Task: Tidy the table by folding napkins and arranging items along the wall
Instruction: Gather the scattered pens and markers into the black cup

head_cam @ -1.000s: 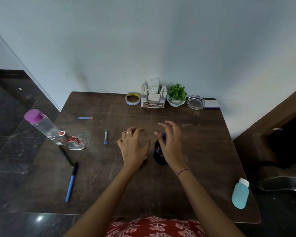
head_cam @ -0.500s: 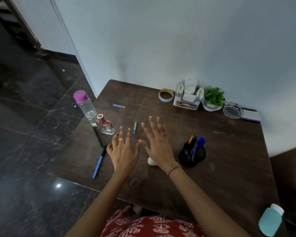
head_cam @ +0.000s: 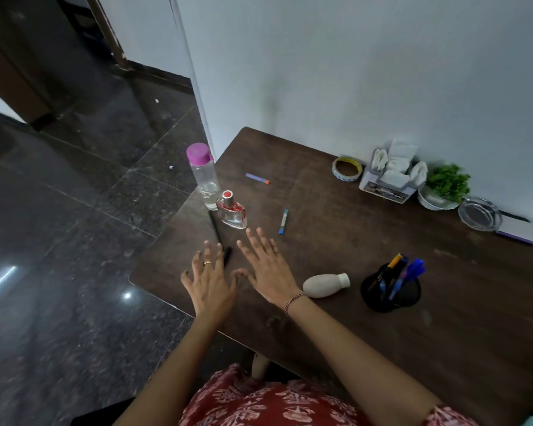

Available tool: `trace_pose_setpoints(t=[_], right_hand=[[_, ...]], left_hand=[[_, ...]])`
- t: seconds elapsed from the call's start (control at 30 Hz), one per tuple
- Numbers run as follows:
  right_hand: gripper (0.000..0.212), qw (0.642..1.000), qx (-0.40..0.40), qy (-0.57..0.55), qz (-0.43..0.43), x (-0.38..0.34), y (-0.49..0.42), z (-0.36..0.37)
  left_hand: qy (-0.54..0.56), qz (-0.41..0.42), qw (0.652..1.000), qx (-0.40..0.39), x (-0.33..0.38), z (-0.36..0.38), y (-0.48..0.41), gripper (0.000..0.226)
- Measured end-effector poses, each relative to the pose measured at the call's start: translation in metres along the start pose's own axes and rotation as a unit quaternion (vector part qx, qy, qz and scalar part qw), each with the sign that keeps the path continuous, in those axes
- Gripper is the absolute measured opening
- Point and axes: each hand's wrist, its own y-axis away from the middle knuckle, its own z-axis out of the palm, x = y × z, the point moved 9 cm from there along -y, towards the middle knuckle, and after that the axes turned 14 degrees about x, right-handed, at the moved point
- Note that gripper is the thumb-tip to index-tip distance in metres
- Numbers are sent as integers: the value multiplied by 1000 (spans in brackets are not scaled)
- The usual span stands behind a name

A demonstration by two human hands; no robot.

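The bottle stands right at the table edge, left of centre in the frame, with the perfume touching or just beside it. A careless sweep of either hand towards them could tip the bottle onto the floor, and the glass perfume might break. The white flask lies on its side just beside the right wrist, so a nudge from the forearm could set it rolling. The black pen runs from the bottle down towards the left fingertips and could be flicked off the near edge.

Both hands hover low over the table at centre frame, palms down. The left hand and right hand have fingers spread and straight and grasp nothing. The left fingers may be brushing the pen, though blur makes that unclear. The napkins sit in their holder against the wall at upper right, well apart from the hands, beside the tape and plant
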Motion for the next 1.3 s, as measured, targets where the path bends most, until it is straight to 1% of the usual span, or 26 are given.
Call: trace_pose_setpoints(t=[0.13, 0.23, 0.4, 0.47, 0.6, 0.77, 0.9, 1.03, 1.1, 1.23, 1.3], right_hand=[[63, 999, -29, -13, -19, -17, -10, 20], [59, 998, -44, -20, -33, -28, -16, 30], [51, 995, -64, -24, -65, -44, -24, 41], [47, 995, -65, -21, -77, -47, -28, 45], [39, 994, -43, -27, -94, -52, -34, 42], [30, 993, -32, -11, -111, -56, -38, 41], [16, 995, -24, 16, -100, -53, -40, 40], [19, 995, 4, 23, -100, -49, -38, 33], [20, 997, 17, 16, -80, -45, -35, 30], [16, 999, 8, -10, -42, -33, -24, 30], [15, 999, 0, -38, -23, -26, -19, 26]], left_hand=[[-4, -9, 1000, -15, -18, 10, -2, 70], [-20, -3, 999, -33, -28, 18, -4, 69], [-39, 19, 998, -45, -33, 22, -7, 59], [-51, 21, 997, -51, -35, 23, -9, 53], [-50, 8, 998, -34, -40, 19, -13, 28], [-40, 13, 999, -26, -39, 21, -15, 19], [-42, 20, 999, -26, -37, 22, -16, 16], [-38, 24, 999, -23, -35, 20, -16, 16], [-38, 30, 998, -25, -32, 19, -16, 15], [-26, 44, 999, -11, -22, 14, -13, 16], [-20, 51, 998, -20, -15, 13, -11, 19]])
